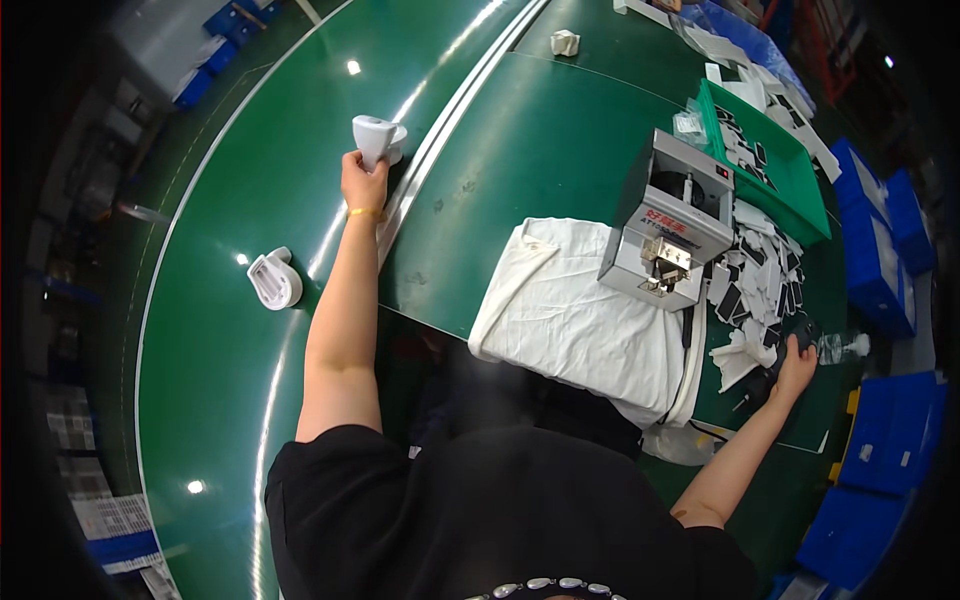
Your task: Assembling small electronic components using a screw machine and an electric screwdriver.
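Out over the green surface on the left, my left hand (362, 186) is closed round a white plastic device housing (374, 133), which points away from me. A second white housing (275, 279), its hollow inner side showing, lies on the same surface nearer to me. At the far right, my right hand (795, 372) grips a black power screwdriver (760, 388) with a thin metal tip. Beside that hand lie a crumpled white cloth or paper (740, 357) and a pile of small black and white pieces (762, 270).
A grey screw-feeder machine (668, 215) stands by a white cloth (580, 300) on the bench. Behind it is a green bin (805, 205) of small parts. Blue crates (890, 430) line the right side. A clear bottle (845, 347) lies near my right hand; a white metal rail (455, 115) divides the surfaces.
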Motion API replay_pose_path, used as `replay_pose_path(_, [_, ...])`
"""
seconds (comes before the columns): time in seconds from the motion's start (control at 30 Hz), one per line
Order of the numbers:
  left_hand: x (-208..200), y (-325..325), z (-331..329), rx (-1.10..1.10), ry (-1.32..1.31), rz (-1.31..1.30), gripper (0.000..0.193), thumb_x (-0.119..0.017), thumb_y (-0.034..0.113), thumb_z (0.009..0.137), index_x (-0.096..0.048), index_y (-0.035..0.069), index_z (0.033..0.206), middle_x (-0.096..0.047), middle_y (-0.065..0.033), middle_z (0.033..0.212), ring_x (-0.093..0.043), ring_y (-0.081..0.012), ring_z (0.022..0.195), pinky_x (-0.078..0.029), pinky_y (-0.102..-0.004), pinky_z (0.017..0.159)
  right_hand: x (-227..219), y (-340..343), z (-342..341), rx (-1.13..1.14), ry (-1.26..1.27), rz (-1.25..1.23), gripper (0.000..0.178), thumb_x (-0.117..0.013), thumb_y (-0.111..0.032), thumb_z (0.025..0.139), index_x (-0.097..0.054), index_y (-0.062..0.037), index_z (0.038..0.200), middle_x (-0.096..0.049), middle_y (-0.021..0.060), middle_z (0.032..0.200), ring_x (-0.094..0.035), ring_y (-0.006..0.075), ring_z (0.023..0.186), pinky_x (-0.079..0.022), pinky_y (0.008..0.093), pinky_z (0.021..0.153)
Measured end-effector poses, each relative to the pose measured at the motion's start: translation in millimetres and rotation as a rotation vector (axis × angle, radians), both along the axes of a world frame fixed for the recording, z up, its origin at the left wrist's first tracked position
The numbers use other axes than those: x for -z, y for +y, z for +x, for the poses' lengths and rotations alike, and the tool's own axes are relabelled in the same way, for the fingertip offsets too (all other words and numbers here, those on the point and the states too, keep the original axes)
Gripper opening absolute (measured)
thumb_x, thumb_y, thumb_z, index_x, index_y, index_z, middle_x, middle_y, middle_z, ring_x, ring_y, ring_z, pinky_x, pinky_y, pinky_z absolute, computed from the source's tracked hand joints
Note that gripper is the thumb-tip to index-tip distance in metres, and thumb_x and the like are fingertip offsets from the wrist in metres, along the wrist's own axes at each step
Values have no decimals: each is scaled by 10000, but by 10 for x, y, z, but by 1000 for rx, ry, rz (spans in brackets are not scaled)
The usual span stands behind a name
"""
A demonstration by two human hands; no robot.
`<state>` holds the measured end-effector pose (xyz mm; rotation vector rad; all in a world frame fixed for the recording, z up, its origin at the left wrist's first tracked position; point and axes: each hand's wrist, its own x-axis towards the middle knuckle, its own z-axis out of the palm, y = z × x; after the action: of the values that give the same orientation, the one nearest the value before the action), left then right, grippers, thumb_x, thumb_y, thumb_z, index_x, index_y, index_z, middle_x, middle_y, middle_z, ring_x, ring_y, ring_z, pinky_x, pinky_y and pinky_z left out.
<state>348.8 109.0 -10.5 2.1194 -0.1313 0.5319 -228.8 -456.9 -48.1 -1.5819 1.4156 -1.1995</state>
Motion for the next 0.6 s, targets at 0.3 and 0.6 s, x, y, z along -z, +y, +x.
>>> replay_pose_path(0.3, [-305, 690, -423, -180, -61, 822, 943, -819, 496, 683, -425, 73, 1428, -483, -211, 1418, -417, -400, 1337, -343, -465, 1124, -951, 1214, 492, -128, 19, -226, 496, -698, -136, 915, -515, 24, 1347, -586, 180, 1287, -556, 227, 1180, -409, 334, 1031])
replay_pose_path(0.6, [-572, 1869, -986, -76, 295, 158, 339, -563, 181, 886, -675, 91, 1193, -676, -146, 1152, -660, -311, 1016, -525, -364, 893, -1105, 2323, 1343, -716, -141, -334, 393, -631, 37, 903, -554, 24, 1288, -618, 103, 1187, -577, 162, 1087, -433, 305, 991])
